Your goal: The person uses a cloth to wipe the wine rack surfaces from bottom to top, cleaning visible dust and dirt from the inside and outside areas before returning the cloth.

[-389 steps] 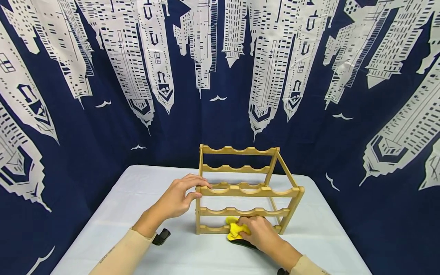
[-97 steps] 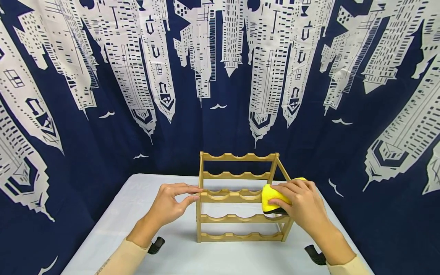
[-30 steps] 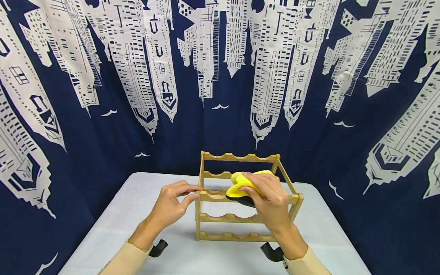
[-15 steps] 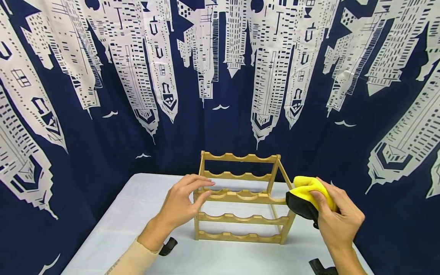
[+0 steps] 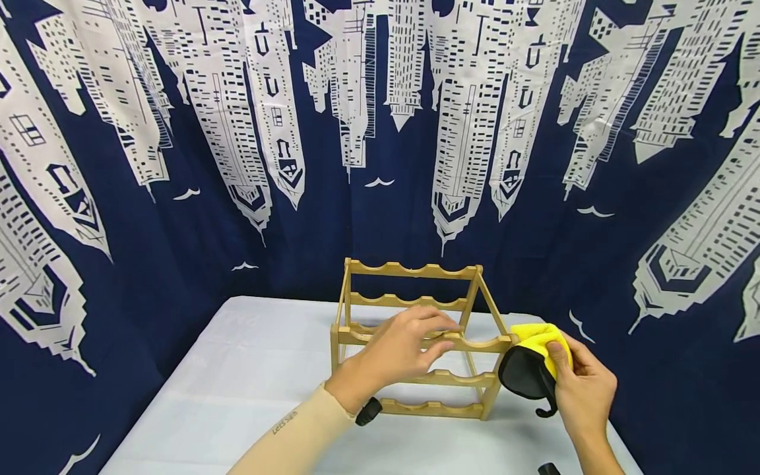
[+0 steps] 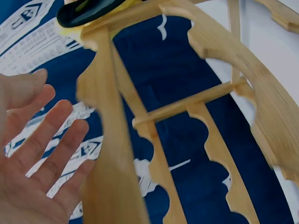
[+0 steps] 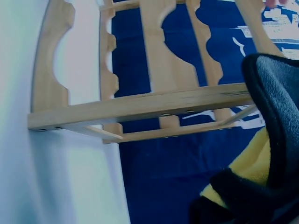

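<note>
A light wooden wine rack point(image 5: 490, 396) with scalloped rails stands on the table. My right hand point(image 5: 588, 389) pinches a folded yellow and dark grey microfiber cloth point(image 5: 540, 340) at the rack's upper front right corner, thumb on the near side. In the right wrist view, the cloth's dark face point(image 7: 285, 88) hangs beside the rack's end frame point(image 7: 140, 106). My left hand point(image 5: 398, 346) reaches across the top front rail near its middle, fingers extended. The left wrist view has those fingers point(image 6: 56, 154) spread beside a rail, holding nothing; contact with the rail cannot be made out.
A white-covered table point(image 5: 237, 369) carries the rack near its back edge. Behind it hangs a navy curtain point(image 5: 380, 224) with white skyline prints. Black wrist devices point(image 5: 369, 411) show at both wrists.
My left hand has let go of the rack's front left corner and moved right along the top rail. My right hand has carried the cloth from the rail to the right corner.
</note>
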Motion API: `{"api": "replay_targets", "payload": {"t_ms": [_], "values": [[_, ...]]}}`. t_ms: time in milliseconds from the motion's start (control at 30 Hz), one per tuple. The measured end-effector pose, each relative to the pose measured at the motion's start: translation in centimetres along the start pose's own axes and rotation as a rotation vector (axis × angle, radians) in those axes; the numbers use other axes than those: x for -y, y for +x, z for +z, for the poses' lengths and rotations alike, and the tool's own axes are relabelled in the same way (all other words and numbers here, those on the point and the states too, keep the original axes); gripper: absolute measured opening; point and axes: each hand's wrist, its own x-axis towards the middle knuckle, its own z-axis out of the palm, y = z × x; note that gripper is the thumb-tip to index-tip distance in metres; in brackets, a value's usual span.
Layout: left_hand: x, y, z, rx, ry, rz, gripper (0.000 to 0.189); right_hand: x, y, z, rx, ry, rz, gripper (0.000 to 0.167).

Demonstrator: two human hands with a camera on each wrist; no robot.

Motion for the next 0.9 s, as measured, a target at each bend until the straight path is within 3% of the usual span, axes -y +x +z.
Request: {"api": "replay_targets", "payload": {"t_ms": [167, 267, 433, 567, 800, 900], "values": [[0.0, 1.1, 2.0, 0.130, 0.120, -0.015, 0.030, -0.7, -0.8, 1.1, 0.024, 0.050, 0.123, 0.028], [0.3, 1.1, 2.3, 0.129, 0.154, -0.008, 0.026, -0.6, -1.4, 1.9, 0.035, 0.067, 0.154, 0.029], [0.5, 1.0, 1.9, 0.116, 0.127, -0.008, 0.028, -0.3, -2.2, 2.7, 0.045, 0.076, 0.130, 0.029], [0.8, 1.0, 1.5, 0.143, 0.080, -0.023, 0.029, 0.0, -2.9, 3.2, 0.072, 0.046, 0.050, 0.030], [1.2, 1.1, 1.5, 0.210, -0.015, -0.025, 0.029, -0.3, -4.2, 2.9, 0.205, -0.032, -0.258, 0.058], [1.2, 1.1, 1.7, 0.215, -0.027, -0.022, 0.032, -0.8, -4.5, 2.6, 0.227, -0.115, -0.376, 0.059]]}}
